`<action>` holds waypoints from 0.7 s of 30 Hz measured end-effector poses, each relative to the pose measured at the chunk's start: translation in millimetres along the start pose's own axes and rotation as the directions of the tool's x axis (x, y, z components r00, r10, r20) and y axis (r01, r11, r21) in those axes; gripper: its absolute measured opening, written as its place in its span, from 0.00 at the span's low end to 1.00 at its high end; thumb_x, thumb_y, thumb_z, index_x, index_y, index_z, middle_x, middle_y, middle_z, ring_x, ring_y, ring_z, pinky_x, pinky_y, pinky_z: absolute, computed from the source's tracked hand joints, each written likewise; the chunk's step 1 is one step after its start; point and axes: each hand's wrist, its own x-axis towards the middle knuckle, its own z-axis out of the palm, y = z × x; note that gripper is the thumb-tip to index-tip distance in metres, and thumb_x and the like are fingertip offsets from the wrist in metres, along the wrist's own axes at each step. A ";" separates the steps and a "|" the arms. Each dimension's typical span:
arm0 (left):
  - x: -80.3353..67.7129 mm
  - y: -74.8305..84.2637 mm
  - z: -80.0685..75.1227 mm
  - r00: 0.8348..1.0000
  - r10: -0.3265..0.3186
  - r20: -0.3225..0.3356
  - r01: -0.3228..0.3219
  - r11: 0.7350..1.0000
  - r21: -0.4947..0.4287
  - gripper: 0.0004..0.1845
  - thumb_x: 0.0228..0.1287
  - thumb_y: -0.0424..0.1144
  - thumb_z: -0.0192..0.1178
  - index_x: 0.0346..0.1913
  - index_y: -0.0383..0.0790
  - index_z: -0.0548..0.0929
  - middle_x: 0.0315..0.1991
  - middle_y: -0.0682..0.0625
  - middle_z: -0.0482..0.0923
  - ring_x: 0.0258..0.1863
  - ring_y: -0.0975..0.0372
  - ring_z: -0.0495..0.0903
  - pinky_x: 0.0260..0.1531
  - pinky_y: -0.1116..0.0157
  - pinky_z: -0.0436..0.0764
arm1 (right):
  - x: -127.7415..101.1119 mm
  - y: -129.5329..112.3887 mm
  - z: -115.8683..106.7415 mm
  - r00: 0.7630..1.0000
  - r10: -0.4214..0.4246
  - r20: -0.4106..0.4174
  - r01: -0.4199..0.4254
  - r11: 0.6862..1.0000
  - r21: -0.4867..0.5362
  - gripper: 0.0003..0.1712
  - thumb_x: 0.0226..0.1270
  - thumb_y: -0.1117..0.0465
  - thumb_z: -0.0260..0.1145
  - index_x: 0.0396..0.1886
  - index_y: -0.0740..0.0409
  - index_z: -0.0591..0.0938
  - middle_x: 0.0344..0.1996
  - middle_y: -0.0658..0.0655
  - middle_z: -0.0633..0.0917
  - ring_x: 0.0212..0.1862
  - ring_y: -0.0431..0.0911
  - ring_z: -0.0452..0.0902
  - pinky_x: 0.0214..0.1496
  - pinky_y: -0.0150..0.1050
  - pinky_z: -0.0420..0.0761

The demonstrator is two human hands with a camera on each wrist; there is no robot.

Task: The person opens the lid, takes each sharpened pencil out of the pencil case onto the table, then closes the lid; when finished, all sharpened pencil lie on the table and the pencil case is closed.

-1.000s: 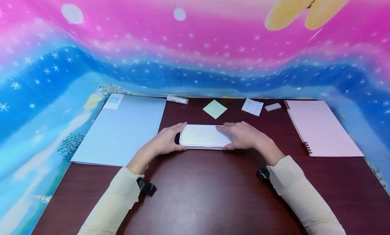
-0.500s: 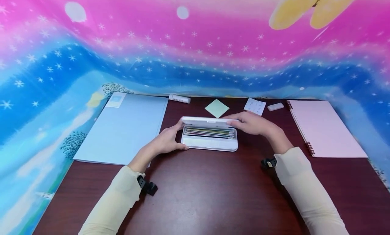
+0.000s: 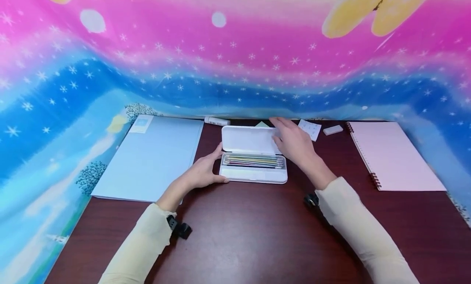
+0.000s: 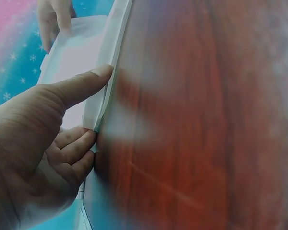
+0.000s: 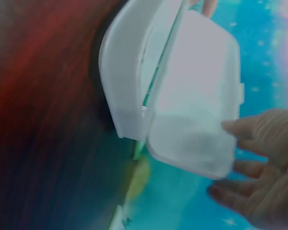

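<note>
A white pencil case (image 3: 254, 174) lies on the dark table with its lid (image 3: 248, 140) raised at the back. Several slim pencils (image 3: 254, 160) lie side by side in its rear part. My left hand (image 3: 200, 169) grips the case's left end, thumb at the front corner and fingers behind; the left wrist view shows the thumb on the front edge. At the lid's right end is my right hand (image 3: 294, 140), its thumb on the inner face and its fingers at the outer side. The right wrist view shows that hand (image 5: 264, 163) at the lid's edge.
A light blue folder (image 3: 147, 157) lies left and a pink spiral notebook (image 3: 397, 157) right. Along the back are a white tube (image 3: 217, 121), a mostly hidden green paper pad (image 3: 262, 124), a patterned paper square (image 3: 312, 129) and a white eraser (image 3: 333, 130). A printed cloth hangs behind.
The case's lid has swung up and back from closed, baring the pencils. My right hand has moved backward with it from the case's right end. My left hand has kept its place.
</note>
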 end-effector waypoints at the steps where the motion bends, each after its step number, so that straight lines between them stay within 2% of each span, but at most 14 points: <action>1: -0.1 -0.1 0.4 1.000 0.000 0.002 0.000 1.000 -0.002 0.67 0.54 0.51 0.77 0.83 0.44 0.37 0.75 0.49 0.69 0.75 0.54 0.67 0.73 0.49 0.67 | -5.6 -0.5 -3.6 1.000 -0.016 -0.008 0.016 1.000 0.005 0.32 0.75 0.55 0.63 0.76 0.51 0.70 0.73 0.60 0.73 0.71 0.57 0.72 0.53 0.57 0.84; 4: 0.0 -0.5 0.8 1.000 -0.006 0.002 0.006 1.000 -0.003 0.67 0.54 0.52 0.77 0.83 0.44 0.37 0.75 0.50 0.68 0.75 0.54 0.66 0.73 0.49 0.67 | -22.8 1.8 -12.7 0.998 -0.055 0.016 0.055 0.998 0.015 0.33 0.73 0.52 0.65 0.75 0.51 0.71 0.74 0.60 0.71 0.76 0.57 0.65 0.61 0.58 0.80; 8: -0.6 -1.0 -0.3 1.000 -0.021 -0.007 0.021 1.000 -0.003 0.66 0.54 0.52 0.77 0.83 0.46 0.38 0.75 0.50 0.68 0.76 0.54 0.66 0.73 0.49 0.66 | -32.9 13.6 -11.6 0.984 -0.112 0.136 0.108 0.993 0.037 0.36 0.73 0.49 0.66 0.76 0.52 0.69 0.78 0.61 0.64 0.76 0.58 0.64 0.63 0.59 0.78; 11: -2.9 -1.4 -1.2 1.000 -0.030 -0.001 0.030 0.999 0.012 0.65 0.54 0.52 0.77 0.83 0.46 0.41 0.76 0.48 0.67 0.76 0.53 0.65 0.73 0.49 0.66 | -29.6 23.3 -2.0 0.966 -0.145 0.216 0.123 0.986 0.114 0.38 0.73 0.47 0.65 0.79 0.49 0.66 0.81 0.61 0.57 0.80 0.58 0.57 0.69 0.60 0.73; 15: -6.7 -0.9 -2.8 0.999 -0.027 0.020 0.026 0.998 0.061 0.57 0.57 0.52 0.75 0.82 0.42 0.51 0.78 0.43 0.62 0.78 0.50 0.62 0.74 0.48 0.65 | -21.3 31.8 11.1 0.944 -0.152 0.292 0.094 0.975 0.203 0.40 0.74 0.44 0.63 0.80 0.45 0.62 0.83 0.60 0.52 0.83 0.57 0.44 0.76 0.61 0.63; 18: -8.3 0.4 -3.8 0.999 -0.027 0.033 0.024 0.996 0.081 0.52 0.59 0.52 0.74 0.80 0.41 0.58 0.79 0.42 0.59 0.79 0.48 0.60 0.75 0.48 0.63 | -16.4 33.6 16.5 0.927 -0.142 0.347 0.071 0.975 0.210 0.41 0.74 0.44 0.63 0.81 0.45 0.61 0.83 0.60 0.51 0.84 0.58 0.40 0.78 0.62 0.59; 21: -8.6 1.6 -4.8 0.999 -0.027 0.035 0.023 0.996 0.091 0.51 0.59 0.52 0.73 0.80 0.40 0.59 0.79 0.42 0.60 0.79 0.46 0.59 0.77 0.46 0.59 | -11.5 34.6 19.2 0.912 -0.130 0.390 0.057 0.980 0.193 0.42 0.73 0.41 0.62 0.81 0.45 0.59 0.83 0.59 0.52 0.84 0.59 0.40 0.79 0.62 0.57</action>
